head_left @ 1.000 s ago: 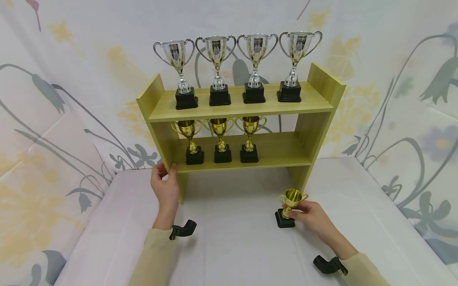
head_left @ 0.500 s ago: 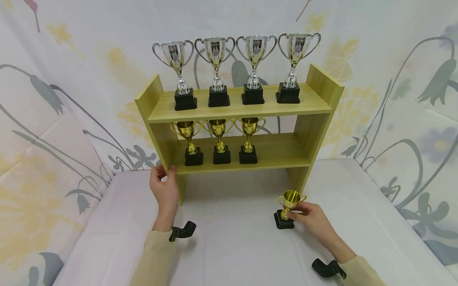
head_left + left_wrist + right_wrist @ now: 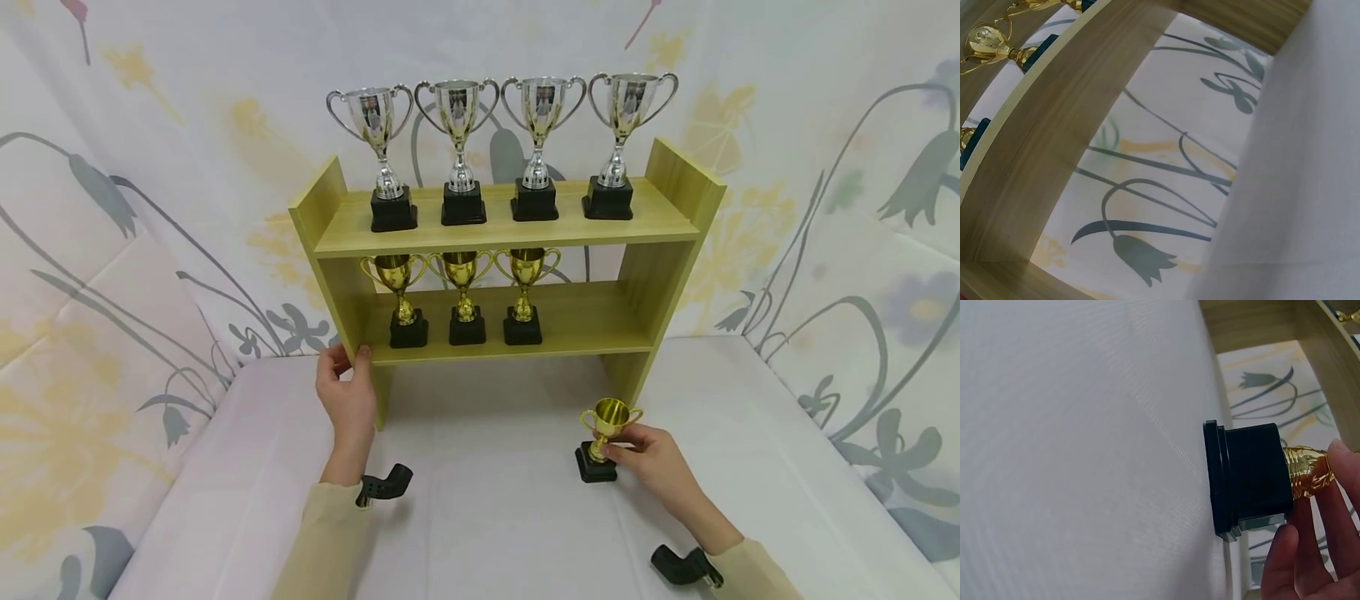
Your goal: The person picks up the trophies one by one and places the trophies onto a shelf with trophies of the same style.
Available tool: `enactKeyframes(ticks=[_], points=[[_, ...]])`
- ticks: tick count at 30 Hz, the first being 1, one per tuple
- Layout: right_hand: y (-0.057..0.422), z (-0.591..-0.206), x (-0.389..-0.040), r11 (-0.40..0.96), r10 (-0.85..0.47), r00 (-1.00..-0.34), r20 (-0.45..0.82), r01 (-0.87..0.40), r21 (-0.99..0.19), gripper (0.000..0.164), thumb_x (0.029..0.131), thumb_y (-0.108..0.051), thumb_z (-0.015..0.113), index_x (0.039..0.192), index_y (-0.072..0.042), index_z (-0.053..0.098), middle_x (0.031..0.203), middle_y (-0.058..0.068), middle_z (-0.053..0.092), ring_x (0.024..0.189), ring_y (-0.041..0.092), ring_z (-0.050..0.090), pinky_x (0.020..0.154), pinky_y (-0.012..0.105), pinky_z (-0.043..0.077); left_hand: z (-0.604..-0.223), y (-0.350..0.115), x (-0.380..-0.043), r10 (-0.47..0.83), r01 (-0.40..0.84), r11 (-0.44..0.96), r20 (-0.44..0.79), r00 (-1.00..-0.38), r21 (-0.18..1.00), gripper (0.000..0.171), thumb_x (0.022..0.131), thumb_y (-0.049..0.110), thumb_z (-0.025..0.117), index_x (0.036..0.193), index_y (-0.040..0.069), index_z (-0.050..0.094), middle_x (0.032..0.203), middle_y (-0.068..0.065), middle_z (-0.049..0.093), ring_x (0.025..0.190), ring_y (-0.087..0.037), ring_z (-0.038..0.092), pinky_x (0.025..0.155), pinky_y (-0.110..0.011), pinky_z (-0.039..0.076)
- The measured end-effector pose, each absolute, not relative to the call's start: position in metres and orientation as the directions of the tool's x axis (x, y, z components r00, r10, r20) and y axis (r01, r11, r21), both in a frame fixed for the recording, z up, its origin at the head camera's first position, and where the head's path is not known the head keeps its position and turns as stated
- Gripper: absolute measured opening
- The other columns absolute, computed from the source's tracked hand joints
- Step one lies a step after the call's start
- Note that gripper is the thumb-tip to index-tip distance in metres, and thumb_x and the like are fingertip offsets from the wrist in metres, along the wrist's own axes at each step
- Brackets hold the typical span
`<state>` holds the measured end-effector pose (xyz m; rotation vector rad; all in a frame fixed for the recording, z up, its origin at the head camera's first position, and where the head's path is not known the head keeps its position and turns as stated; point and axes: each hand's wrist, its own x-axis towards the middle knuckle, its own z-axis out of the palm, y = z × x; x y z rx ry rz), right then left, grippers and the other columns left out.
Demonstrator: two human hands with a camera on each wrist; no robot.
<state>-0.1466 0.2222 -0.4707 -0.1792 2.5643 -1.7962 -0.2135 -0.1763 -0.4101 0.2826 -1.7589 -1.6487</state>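
My right hand [image 3: 660, 467] pinches the gold stem of a small two-handled trophy cup [image 3: 611, 419] in front of the shelf's right end. This cup stands upright, its black base at the white tablecloth; the right wrist view shows the base [image 3: 1254, 472] and the fingers around the stem. My left hand [image 3: 348, 400] holds the lower left side panel of the wooden shelf [image 3: 495, 357], thumb in front and fingers partly hidden behind. On the middle board, three gold trophy cups [image 3: 464, 271] stand left of centre. Several larger silver trophy cups [image 3: 540, 104] line the top board.
Bare middle board [image 3: 592, 321] lies right of the gold cups, under the top board's edge. White cloth covers the table [image 3: 495, 517] before the shelf. A flower-patterned fabric [image 3: 187, 167] hangs behind and at both sides.
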Motion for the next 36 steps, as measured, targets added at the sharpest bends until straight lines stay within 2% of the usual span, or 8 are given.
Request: enactKeyframes(ticks=[8,17,27,36], points=[[0.222,-0.468,-0.146,0.349,-0.089,-0.992,0.094,-0.119,-0.93,0.024,0.086,-0.006,0.075,0.106,0.007,0.072,0.104,0.017,0.073,0.095,0.007,0.065,0.076,0.023,0.053,-0.411,-0.177,-0.215,-0.6,0.308,0.169,0.346,-0.721,0.936,0.023,0.096,0.015,0.064,0.111,-0.001,0.06,0.095,0.002,0.054,0.095,-0.014,0.049,0.085,-0.037,0.04],[0.224,-0.466,-0.147,0.359,-0.092,-0.99,0.107,-0.133,-0.924,0.022,0.087,-0.005,0.074,0.107,0.005,0.072,0.105,0.016,0.072,0.094,0.007,0.065,0.077,0.023,0.053,-0.413,-0.177,-0.218,-0.595,0.345,0.198,0.392,-0.702,0.918,0.021,0.094,0.012,0.065,0.108,-0.002,0.062,0.092,0.002,0.054,0.091,-0.015,0.049,0.082,-0.029,0.038],[0.223,-0.457,-0.145,0.329,-0.115,-0.99,0.087,-0.12,-0.937,0.026,0.089,-0.008,0.073,0.111,0.005,0.07,0.109,0.017,0.071,0.096,0.01,0.066,0.078,0.023,0.054,-0.413,-0.176,-0.217,-0.59,0.331,0.189,0.376,-0.715,0.925,0.023,0.096,0.015,0.065,0.11,-0.002,0.062,0.094,0.001,0.052,0.093,-0.014,0.048,0.08,-0.028,0.038],[0.22,-0.45,-0.141,0.315,-0.117,-0.991,0.067,-0.101,-0.944,0.027,0.09,-0.007,0.072,0.113,0.007,0.069,0.109,0.018,0.071,0.096,0.013,0.066,0.078,0.023,0.054,-0.413,-0.176,-0.216,-0.593,0.303,0.203,0.364,-0.719,0.931,0.022,0.096,0.014,0.065,0.112,-0.001,0.061,0.095,0.002,0.053,0.093,-0.012,0.048,0.083,-0.03,0.036]])
